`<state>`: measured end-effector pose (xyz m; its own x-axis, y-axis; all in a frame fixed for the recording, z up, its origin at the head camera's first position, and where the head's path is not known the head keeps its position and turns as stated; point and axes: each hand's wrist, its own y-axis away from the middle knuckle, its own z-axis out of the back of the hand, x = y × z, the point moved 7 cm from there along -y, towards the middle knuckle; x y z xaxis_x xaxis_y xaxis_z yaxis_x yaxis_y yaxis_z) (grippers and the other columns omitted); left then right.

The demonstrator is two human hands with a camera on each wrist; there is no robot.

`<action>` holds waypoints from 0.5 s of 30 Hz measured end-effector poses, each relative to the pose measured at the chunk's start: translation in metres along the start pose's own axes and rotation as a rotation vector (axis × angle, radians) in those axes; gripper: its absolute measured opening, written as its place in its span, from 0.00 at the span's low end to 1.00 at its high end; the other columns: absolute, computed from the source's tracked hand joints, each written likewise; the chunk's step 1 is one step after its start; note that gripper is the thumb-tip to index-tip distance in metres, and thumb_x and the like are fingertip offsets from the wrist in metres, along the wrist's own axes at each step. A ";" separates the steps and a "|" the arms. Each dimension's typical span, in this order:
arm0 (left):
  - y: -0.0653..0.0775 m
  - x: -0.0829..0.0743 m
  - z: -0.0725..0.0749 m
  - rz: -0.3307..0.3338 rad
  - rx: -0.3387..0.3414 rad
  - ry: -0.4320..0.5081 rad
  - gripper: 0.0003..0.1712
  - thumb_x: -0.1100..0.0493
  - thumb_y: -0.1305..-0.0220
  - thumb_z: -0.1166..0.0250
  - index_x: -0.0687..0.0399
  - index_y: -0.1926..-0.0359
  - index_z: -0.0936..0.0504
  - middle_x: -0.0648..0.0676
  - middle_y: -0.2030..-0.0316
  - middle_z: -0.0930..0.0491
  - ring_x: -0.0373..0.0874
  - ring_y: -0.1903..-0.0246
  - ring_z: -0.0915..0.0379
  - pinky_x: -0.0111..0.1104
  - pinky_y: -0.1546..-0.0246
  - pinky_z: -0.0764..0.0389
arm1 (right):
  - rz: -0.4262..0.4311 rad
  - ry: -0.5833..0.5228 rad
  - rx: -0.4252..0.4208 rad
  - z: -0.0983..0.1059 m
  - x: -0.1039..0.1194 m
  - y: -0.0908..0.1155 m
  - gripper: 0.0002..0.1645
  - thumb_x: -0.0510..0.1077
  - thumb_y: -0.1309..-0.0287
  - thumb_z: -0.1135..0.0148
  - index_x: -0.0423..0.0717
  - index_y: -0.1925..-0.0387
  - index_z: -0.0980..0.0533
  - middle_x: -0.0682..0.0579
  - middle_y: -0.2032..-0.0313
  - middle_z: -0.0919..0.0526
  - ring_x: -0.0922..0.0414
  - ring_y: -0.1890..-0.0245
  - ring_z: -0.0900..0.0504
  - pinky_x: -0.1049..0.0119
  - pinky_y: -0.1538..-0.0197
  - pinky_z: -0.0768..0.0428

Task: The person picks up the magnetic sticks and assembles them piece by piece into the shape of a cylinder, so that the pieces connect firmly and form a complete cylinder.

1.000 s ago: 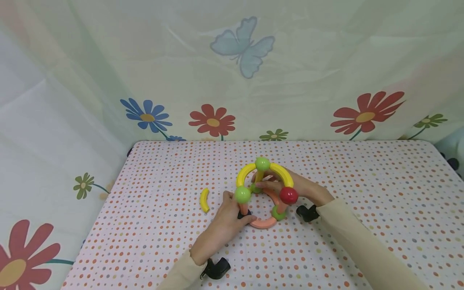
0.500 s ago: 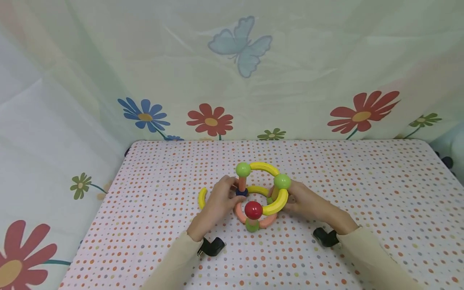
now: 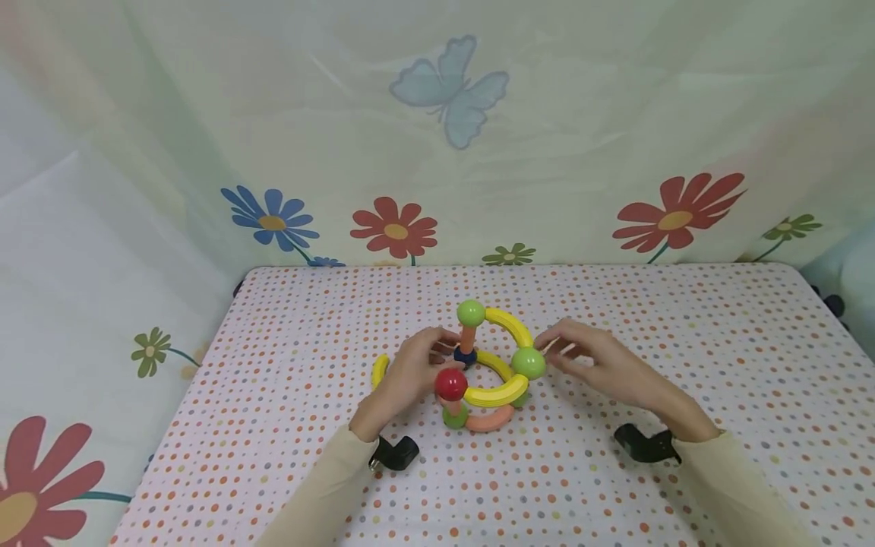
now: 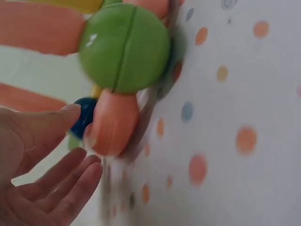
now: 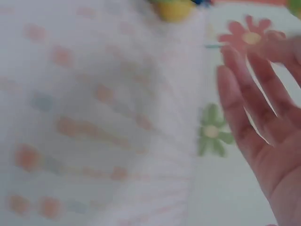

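A magnetic ball-and-rod frame (image 3: pixel 497 396) stands on the table. Its upper tier has two yellow curved rods joining a red ball (image 3: pixel 451 384), a green ball (image 3: pixel 529 363) and another green ball (image 3: pixel 472 313). Orange uprights and a dark blue ball (image 3: pixel 465 355) show lower down. My left hand (image 3: pixel 405 368) is at the frame's left side. In the left wrist view its thumb overlaps the blue ball and its fingers are loosely extended; contact is unclear. My right hand (image 3: pixel 608 365) is just right of the frame, holding nothing, fingers spread and slightly bent.
A loose yellow curved rod (image 3: pixel 380 369) lies left of the frame, partly covered by my left hand. The dotted tablecloth (image 3: pixel 294 380) runs back to a flowered curtain (image 3: pixel 574 137). A black wrist camera (image 3: pixel 645 444) sits on my right forearm.
The frame has turned clockwise as seen from above, its red ball swinging from the right side to the front left. My right hand has let go and drawn back right.
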<state>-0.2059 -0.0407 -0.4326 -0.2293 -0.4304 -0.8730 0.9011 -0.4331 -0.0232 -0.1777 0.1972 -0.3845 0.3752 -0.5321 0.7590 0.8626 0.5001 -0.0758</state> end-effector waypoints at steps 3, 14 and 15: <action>0.006 -0.003 0.013 -0.001 -0.058 -0.094 0.21 0.63 0.32 0.28 0.63 0.40 0.19 0.62 0.46 0.21 0.54 0.48 0.20 0.43 0.45 0.17 | 0.045 0.014 -0.107 0.024 0.015 -0.011 0.13 0.31 0.30 0.37 0.40 0.47 0.19 0.46 0.49 0.16 0.57 0.52 0.17 0.68 0.51 0.18; 0.034 0.017 0.068 0.383 -0.226 -0.477 0.27 0.57 0.31 0.28 0.68 0.39 0.22 0.67 0.46 0.24 0.56 0.53 0.25 0.45 0.55 0.20 | 0.196 0.068 0.036 0.003 0.073 -0.070 0.22 0.38 0.35 0.28 0.42 0.41 0.19 0.49 0.46 0.17 0.50 0.49 0.18 0.48 0.47 0.18; 0.037 0.020 0.069 0.406 -0.210 -0.470 0.28 0.57 0.32 0.27 0.69 0.38 0.23 0.66 0.47 0.24 0.55 0.54 0.25 0.43 0.56 0.20 | 0.204 0.077 0.043 0.000 0.075 -0.073 0.22 0.38 0.36 0.27 0.42 0.41 0.19 0.49 0.47 0.16 0.51 0.49 0.17 0.49 0.47 0.18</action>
<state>-0.2031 -0.1200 -0.4176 0.0506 -0.8482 -0.5272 0.9917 -0.0199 0.1271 -0.2122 0.1206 -0.3219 0.5670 -0.4668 0.6787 0.7514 0.6308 -0.1938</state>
